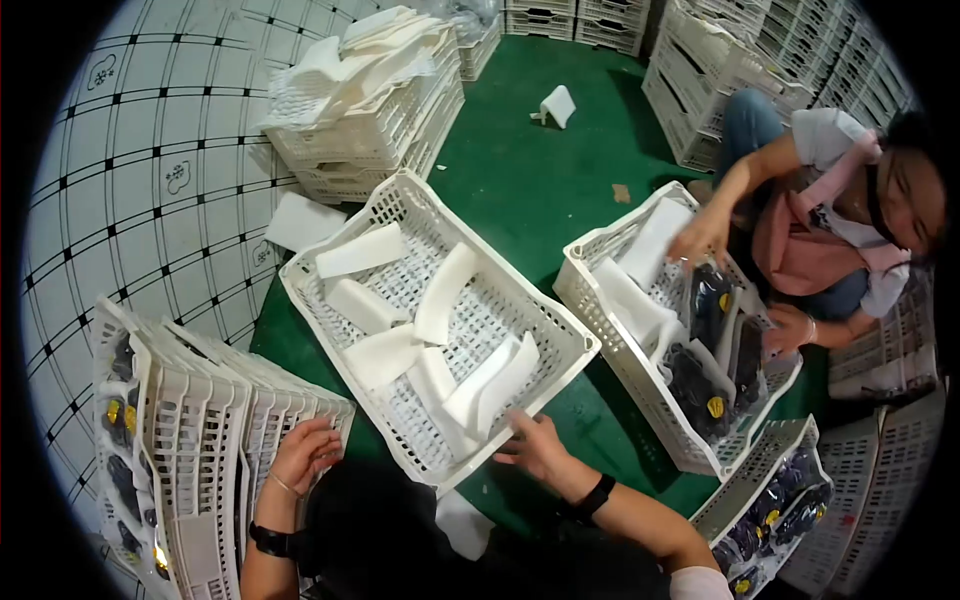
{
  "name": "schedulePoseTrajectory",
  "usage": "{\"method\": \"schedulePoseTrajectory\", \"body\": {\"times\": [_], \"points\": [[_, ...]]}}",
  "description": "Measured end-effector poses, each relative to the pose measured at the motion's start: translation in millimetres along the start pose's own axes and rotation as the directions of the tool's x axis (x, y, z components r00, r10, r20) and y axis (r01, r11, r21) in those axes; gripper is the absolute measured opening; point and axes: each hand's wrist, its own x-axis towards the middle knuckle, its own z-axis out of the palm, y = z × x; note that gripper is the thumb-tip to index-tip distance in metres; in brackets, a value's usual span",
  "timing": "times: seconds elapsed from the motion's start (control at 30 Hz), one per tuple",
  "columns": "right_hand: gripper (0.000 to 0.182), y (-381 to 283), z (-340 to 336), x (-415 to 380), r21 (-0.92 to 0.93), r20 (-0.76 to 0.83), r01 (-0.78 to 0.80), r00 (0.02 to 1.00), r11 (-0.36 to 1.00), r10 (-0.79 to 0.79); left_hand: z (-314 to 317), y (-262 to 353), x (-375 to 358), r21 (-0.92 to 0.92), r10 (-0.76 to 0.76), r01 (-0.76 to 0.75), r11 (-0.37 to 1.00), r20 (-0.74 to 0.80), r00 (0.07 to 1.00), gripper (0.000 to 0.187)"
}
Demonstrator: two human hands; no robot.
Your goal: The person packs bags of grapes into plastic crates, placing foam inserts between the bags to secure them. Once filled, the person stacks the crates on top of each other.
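Note:
My right hand (538,446) is at the near right edge of a large white crate (520,275), fingers apart, with nothing visible in it. Inside the crate lie several curved white foam pieces (445,290), some leaning on one another. My left hand (304,453) is beside the stacked white crates (200,430) on the left, its fingers spread and slightly bent, holding nothing. Dark bagged items with yellow labels (122,415) show at the outer side of that stack.
On the right a co-worker (820,220) reaches into another white crate (640,400) with foam and dark bagged items (710,300). A further filled crate (700,520) stands at lower right. Foam-topped crates (350,140) stand at the back left; a foam piece (558,106) lies on the green floor (510,180).

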Motion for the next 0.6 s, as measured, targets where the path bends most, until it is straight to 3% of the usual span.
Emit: {"method": "schedulePoseTrajectory", "body": {"times": [0.1, 0.17, 0.23, 0.27, 0.33, 0.4, 0.47, 0.6], "points": [[0.044, 0, -6, 17, -0.133, 0.077, -0.01, 0.997, 0.991, 0.02, 6, 8, -18, 0.052, 0.048, -0.046, 0.998, -0.021, 0.999, 0.03], [0.041, 16, -3, 49, -0.001, 0.049, 0.072, 0.996, 0.997, -0.072, 1, 6, -24, 0.025, 0.056, -0.057, 0.998, 0.038, 0.998, 0.031], [0.043, 11, -1, 42, -0.074, 0.012, 0.0, 1.0, 0.997, 0.001, -5, 1, -27, 0.034, 0.08, -0.081, 0.996, 0.017, 0.997, 0.032], [0.048, 10, 5, 19, -0.082, 0.041, 0.111, 0.993, 0.99, -0.108, -8, 1, -29, 0.061, 0.09, -0.092, 0.994, 0.036, 0.995, 0.031], [0.053, 22, -3, -3, -0.001, 0.081, 0.128, 0.989, 0.992, -0.127, -23, -6, -30, 0.115, 0.124, -0.13, 0.985, 0.06, 0.99, 0.03], [0.061, 29, -18, -21, 0.059, 0.189, 0.091, 0.977, 0.994, -0.1, -54, -24, -17, 0.082, 0.073, -0.079, 0.993, 0.074, 0.995, 0.029], [0.057, 29, -30, -45, 0.092, 0.222, 0.079, 0.97, 0.993, -0.098, -75, -39, -10, 0.011, 0.021, -0.022, 1.0, 0.085, 0.996, 0.027], [0.053, 15, -36, -66, 0.201, 0.323, 0.183, 0.915, 0.962, -0.242, -43, -11, -34, 0.152, -0.084, 0.101, 0.983, -0.114, 0.99, 0.029]]}}
